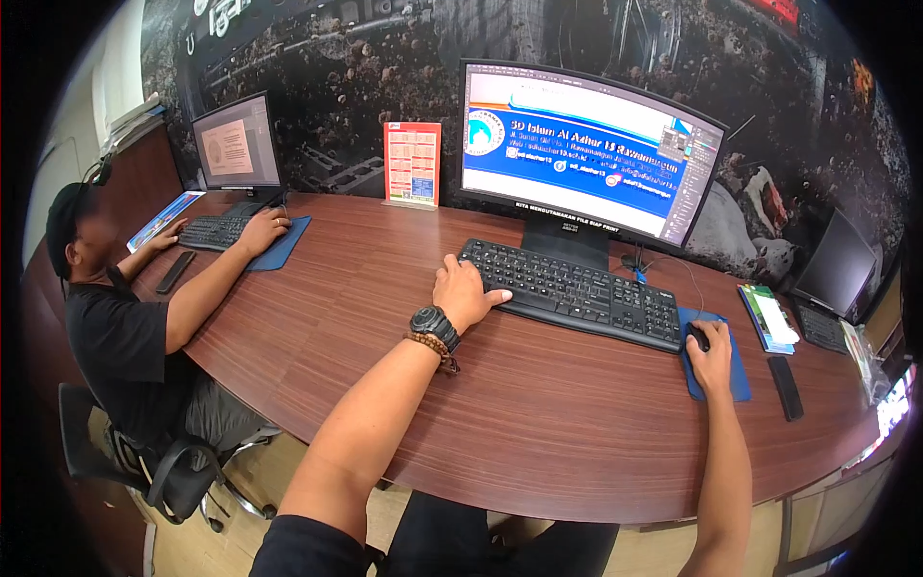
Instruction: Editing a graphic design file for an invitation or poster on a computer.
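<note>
My left hand (pixel 461 292) rests at the left end of a black keyboard (pixel 586 296), its thumb stretched out along the lower row of keys. A dark watch and a beaded bracelet circle that wrist. Over a black computer mouse (pixel 699 337) curls my right hand (pixel 712 363), gripping it on a blue mouse pad (pixel 737 387). Behind the keyboard stands a wide monitor (pixel 582 144), showing a blue and white banner design with a round logo inside an editing window.
To the left, a seated person (pixel 111 308) in black works at another keyboard (pixel 213 231) and monitor (pixel 236 144). A red-framed calendar (pixel 412 163) stands between the monitors. Right of my mouse pad lie a black phone-like slab (pixel 785 388), booklets (pixel 768 317) and a dark laptop-like screen (pixel 835 264).
</note>
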Demonstrator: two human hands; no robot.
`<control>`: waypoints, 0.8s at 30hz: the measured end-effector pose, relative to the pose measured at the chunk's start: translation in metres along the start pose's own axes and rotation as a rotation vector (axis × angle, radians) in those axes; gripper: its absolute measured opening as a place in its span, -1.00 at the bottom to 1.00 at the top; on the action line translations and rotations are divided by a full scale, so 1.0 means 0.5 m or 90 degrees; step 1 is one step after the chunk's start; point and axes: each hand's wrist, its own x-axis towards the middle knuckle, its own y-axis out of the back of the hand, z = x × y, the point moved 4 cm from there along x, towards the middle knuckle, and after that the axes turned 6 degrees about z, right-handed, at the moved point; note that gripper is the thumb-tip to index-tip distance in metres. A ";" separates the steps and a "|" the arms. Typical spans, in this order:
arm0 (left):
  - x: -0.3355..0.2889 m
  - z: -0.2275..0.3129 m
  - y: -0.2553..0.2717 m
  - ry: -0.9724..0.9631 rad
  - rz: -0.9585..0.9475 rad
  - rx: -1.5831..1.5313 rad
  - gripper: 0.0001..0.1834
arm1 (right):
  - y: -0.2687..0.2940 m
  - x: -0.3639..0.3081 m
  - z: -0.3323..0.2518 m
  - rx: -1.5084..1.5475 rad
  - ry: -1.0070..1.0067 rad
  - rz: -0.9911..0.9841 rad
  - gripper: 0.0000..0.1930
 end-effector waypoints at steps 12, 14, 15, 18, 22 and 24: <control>-0.001 0.009 0.003 -0.026 -0.023 0.034 -0.11 | 0.003 -0.001 -0.010 -0.020 0.007 -0.004 -0.69; -0.003 0.009 0.004 -0.023 -0.025 0.036 -0.12 | 0.004 -0.001 -0.014 -0.017 0.005 -0.006 -0.69; -0.003 0.009 0.004 -0.023 -0.026 0.035 -0.12 | 0.005 -0.001 -0.015 -0.017 0.005 -0.007 -0.69; -0.004 0.009 0.005 -0.029 -0.025 0.036 -0.12 | 0.003 -0.001 -0.013 -0.024 -0.004 -0.016 -0.69; -0.003 0.012 0.003 -0.032 -0.019 0.030 -0.13 | 0.004 0.000 -0.008 -0.024 0.010 -0.014 -0.69; -0.002 0.010 0.002 -0.029 -0.020 0.030 -0.13 | 0.002 0.002 -0.006 -0.023 0.005 -0.015 -0.68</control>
